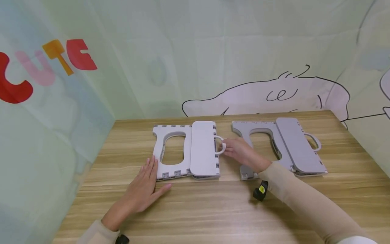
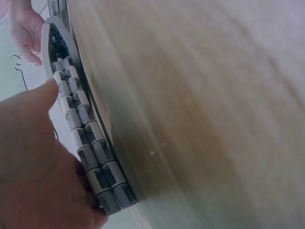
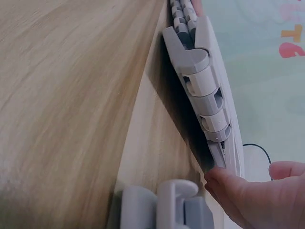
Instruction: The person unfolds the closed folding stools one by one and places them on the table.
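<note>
Here's the left hand [image 1: 142,190], fingers straight against the near-left edge of the white folding stool [image 1: 203,149], flat on the table [image 1: 195,210]; right hand [image 1: 243,153] at its carry handle [image 1: 224,148], grip hard to tell. Grey folding stool [image 1: 300,145] lies to the right.
</note>
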`<move>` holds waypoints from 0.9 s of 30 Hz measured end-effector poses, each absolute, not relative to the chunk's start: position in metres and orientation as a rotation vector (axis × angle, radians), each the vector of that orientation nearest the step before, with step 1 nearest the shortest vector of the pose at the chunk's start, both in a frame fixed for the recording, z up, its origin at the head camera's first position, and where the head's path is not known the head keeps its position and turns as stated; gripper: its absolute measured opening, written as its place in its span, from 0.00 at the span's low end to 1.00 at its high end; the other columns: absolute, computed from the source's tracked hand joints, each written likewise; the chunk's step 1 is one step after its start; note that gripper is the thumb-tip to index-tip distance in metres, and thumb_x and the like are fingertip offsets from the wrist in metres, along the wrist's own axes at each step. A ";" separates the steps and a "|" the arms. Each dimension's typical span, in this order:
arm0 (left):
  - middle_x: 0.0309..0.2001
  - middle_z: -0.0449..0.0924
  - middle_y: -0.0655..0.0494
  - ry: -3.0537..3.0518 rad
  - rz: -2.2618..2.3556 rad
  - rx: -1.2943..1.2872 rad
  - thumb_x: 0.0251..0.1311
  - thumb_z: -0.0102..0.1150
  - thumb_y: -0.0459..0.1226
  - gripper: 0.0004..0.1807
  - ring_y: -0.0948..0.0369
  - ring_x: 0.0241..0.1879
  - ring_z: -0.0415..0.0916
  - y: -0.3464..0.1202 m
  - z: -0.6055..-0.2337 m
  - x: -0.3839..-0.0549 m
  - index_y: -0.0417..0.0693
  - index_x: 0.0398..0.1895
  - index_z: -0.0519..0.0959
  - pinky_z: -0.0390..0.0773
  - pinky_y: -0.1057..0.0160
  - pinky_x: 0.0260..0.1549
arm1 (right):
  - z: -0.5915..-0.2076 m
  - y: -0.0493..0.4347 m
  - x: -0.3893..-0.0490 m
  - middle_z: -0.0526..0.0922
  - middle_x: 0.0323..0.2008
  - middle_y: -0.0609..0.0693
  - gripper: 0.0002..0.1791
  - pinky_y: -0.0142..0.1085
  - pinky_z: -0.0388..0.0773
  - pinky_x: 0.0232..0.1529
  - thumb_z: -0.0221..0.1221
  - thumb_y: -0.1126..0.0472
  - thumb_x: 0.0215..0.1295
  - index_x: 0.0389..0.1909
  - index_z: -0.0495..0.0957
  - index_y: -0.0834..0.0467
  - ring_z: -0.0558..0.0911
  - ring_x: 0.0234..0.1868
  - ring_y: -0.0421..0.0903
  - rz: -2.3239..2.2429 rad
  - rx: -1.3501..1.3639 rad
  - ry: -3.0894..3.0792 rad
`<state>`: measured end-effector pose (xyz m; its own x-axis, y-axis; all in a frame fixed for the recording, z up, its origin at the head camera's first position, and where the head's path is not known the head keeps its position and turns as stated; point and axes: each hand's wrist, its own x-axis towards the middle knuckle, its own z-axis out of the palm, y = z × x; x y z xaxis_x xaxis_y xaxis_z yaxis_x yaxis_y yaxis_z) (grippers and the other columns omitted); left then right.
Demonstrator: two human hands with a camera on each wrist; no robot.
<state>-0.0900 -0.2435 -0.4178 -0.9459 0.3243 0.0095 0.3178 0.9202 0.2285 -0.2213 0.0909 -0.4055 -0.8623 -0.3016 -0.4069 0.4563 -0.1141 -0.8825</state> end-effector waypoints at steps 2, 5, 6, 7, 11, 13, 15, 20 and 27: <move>0.77 0.37 0.32 3.050 0.352 0.519 0.70 0.46 0.63 0.53 0.39 0.76 0.38 -0.244 -0.418 -0.090 0.26 0.75 0.45 0.48 0.42 0.72 | -0.404 0.091 -0.221 0.68 0.63 0.76 0.23 0.43 0.71 0.65 0.45 0.69 0.76 0.65 0.59 0.80 0.69 0.67 0.64 -2.033 0.188 1.652; 0.77 0.38 0.31 3.052 0.345 0.536 0.70 0.47 0.62 0.53 0.39 0.76 0.38 -0.245 -0.418 -0.090 0.25 0.75 0.45 0.48 0.42 0.72 | -0.403 0.093 -0.220 0.68 0.63 0.75 0.23 0.43 0.72 0.64 0.44 0.69 0.77 0.66 0.59 0.80 0.70 0.67 0.63 -2.041 0.202 1.640; 0.77 0.38 0.31 3.052 0.343 0.540 0.70 0.47 0.62 0.53 0.39 0.76 0.38 -0.245 -0.418 -0.090 0.25 0.75 0.45 0.48 0.42 0.72 | -0.403 0.093 -0.220 0.69 0.63 0.75 0.23 0.43 0.72 0.64 0.45 0.69 0.77 0.65 0.59 0.79 0.71 0.66 0.62 -2.045 0.209 1.637; 0.77 0.38 0.31 3.052 0.342 0.542 0.69 0.47 0.63 0.54 0.39 0.76 0.38 -0.245 -0.418 -0.090 0.25 0.75 0.45 0.48 0.42 0.72 | -0.403 0.094 -0.220 0.69 0.63 0.74 0.22 0.43 0.73 0.64 0.45 0.69 0.77 0.65 0.60 0.79 0.72 0.65 0.61 -2.044 0.206 1.641; 0.77 0.38 0.31 3.054 0.330 0.551 0.69 0.47 0.63 0.54 0.38 0.76 0.39 -0.246 -0.419 -0.090 0.25 0.75 0.45 0.48 0.42 0.72 | -0.402 0.095 -0.221 0.70 0.62 0.75 0.21 0.43 0.74 0.63 0.44 0.69 0.77 0.64 0.61 0.79 0.73 0.64 0.61 -2.052 0.176 1.643; 0.77 0.38 0.31 3.056 0.323 0.556 0.69 0.47 0.63 0.54 0.38 0.75 0.39 -0.246 -0.419 -0.091 0.25 0.75 0.45 0.48 0.42 0.72 | -0.401 0.095 -0.221 0.68 0.63 0.75 0.22 0.43 0.74 0.63 0.44 0.69 0.77 0.65 0.60 0.79 0.72 0.65 0.62 -2.062 0.164 1.636; 0.77 0.38 0.31 3.057 0.318 0.560 0.69 0.47 0.63 0.54 0.38 0.75 0.39 -0.247 -0.419 -0.091 0.25 0.75 0.45 0.49 0.42 0.72 | -0.398 0.095 -0.221 0.67 0.64 0.75 0.23 0.42 0.73 0.63 0.44 0.70 0.77 0.66 0.59 0.79 0.72 0.65 0.62 -2.069 0.153 1.631; 0.77 0.37 0.31 3.051 0.335 0.555 0.70 0.47 0.62 0.54 0.38 0.75 0.38 -0.248 -0.419 -0.092 0.25 0.76 0.44 0.49 0.42 0.72 | -0.391 0.096 -0.221 0.73 0.59 0.74 0.23 0.41 0.75 0.61 0.45 0.69 0.76 0.66 0.58 0.80 0.78 0.59 0.58 -2.086 0.145 1.619; 0.77 0.35 0.32 3.038 0.372 0.538 0.69 0.48 0.62 0.55 0.38 0.76 0.37 -0.251 -0.419 -0.092 0.26 0.76 0.42 0.48 0.41 0.72 | -0.383 0.094 -0.222 0.69 0.64 0.73 0.23 0.40 0.75 0.61 0.43 0.69 0.78 0.67 0.60 0.78 0.75 0.63 0.58 -2.096 0.162 1.592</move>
